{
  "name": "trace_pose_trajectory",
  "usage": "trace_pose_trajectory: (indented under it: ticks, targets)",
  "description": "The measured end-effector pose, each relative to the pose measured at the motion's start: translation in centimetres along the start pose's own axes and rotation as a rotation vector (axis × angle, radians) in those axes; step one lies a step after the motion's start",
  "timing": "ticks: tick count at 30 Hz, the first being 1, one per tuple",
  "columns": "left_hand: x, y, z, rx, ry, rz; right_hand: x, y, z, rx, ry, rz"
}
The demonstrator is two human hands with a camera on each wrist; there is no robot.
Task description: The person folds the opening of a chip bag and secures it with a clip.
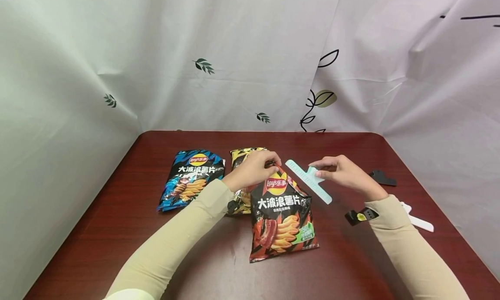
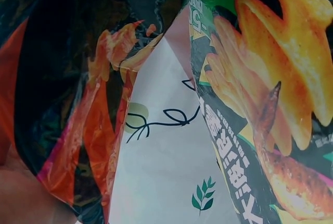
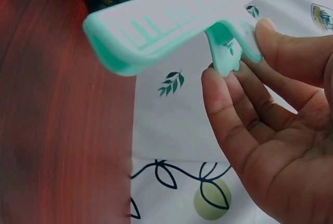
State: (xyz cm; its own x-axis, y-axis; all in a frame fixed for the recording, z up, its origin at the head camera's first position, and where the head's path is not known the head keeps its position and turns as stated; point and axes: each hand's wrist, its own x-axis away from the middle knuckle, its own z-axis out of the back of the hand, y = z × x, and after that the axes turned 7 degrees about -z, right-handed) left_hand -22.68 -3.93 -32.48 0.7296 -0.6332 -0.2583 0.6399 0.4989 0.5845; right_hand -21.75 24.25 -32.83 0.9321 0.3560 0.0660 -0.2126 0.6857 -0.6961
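My left hand (image 1: 259, 169) grips the top of a red and black potato chip bag (image 1: 282, 217), which leans with its printed front toward me. In the left wrist view, part of that hand (image 2: 26, 198) lies against the bag's crinkled foil (image 2: 78, 130). My right hand (image 1: 340, 173) pinches the handles of a mint-green bag clip (image 1: 309, 181) between thumb and fingers. The clip's long bar slants just right of the bag's top, apart from it. In the right wrist view, the clip (image 3: 171, 26) shows its two handle tabs between thumb and fingertips.
A blue chip bag (image 1: 191, 178) lies on the dark red table (image 1: 211, 265) at left. Partly hidden behind the left hand is a yellow chip bag (image 1: 239, 208). Beyond the right forearm lie a black clip (image 1: 382, 177) and a white clip (image 1: 421, 223). White patterned cloth (image 1: 242, 57) surrounds the table.
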Motion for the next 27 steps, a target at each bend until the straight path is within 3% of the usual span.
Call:
trace_pose_trajectory:
  ticks: [14, 27]
  targets:
    - [-0.3, -0.2, -0.2, -0.012, 0.000, 0.000, -0.9, 0.1, -1.0, -0.118, -0.033, -0.058]
    - [-0.3, -0.2, -0.3, 0.011, 0.009, 0.002, -1.3, 0.1, -1.3, -0.162, -0.061, -0.044]
